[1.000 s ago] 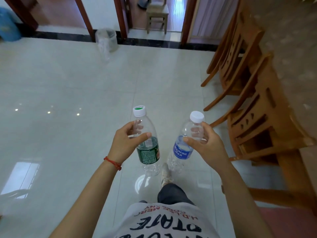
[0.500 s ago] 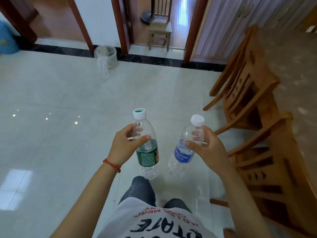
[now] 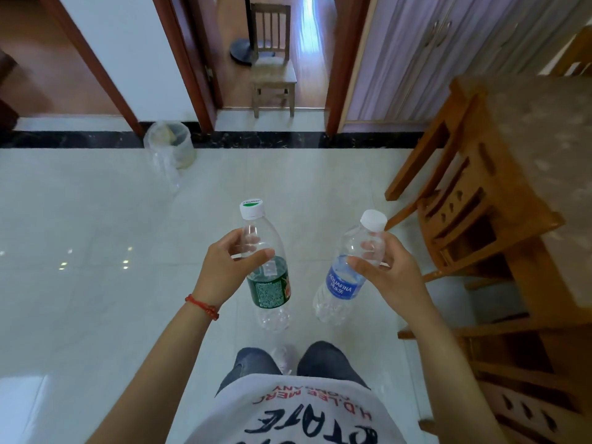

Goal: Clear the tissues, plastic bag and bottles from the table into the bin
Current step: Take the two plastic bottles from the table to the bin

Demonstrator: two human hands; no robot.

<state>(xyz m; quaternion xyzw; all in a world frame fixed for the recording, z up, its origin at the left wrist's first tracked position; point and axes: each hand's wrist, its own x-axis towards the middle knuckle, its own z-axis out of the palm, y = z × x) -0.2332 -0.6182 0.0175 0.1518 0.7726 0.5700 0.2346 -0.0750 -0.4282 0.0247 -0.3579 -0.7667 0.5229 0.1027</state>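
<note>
My left hand (image 3: 224, 270) grips a clear bottle with a green label (image 3: 267, 283) and a white cap, held upright. My right hand (image 3: 389, 277) grips a clear bottle with a blue label (image 3: 344, 283), tilted a little to the right. Both bottles look empty and hang over the tiled floor in front of me. The bin (image 3: 169, 145), a translucent basket lined with a plastic bag, stands on the floor by the wall, ahead and to the left. Something pale lies inside it.
The table (image 3: 544, 149) with a patterned top runs along the right edge, with wooden chairs (image 3: 464, 200) pushed under it. A doorway ahead holds a small wooden chair (image 3: 272, 68). The shiny tiled floor (image 3: 96, 251) stretches between me and the bin.
The view has moved forward: the bin and the doorway are closer and larger. Both hands still hold their bottles in the same way.
</note>
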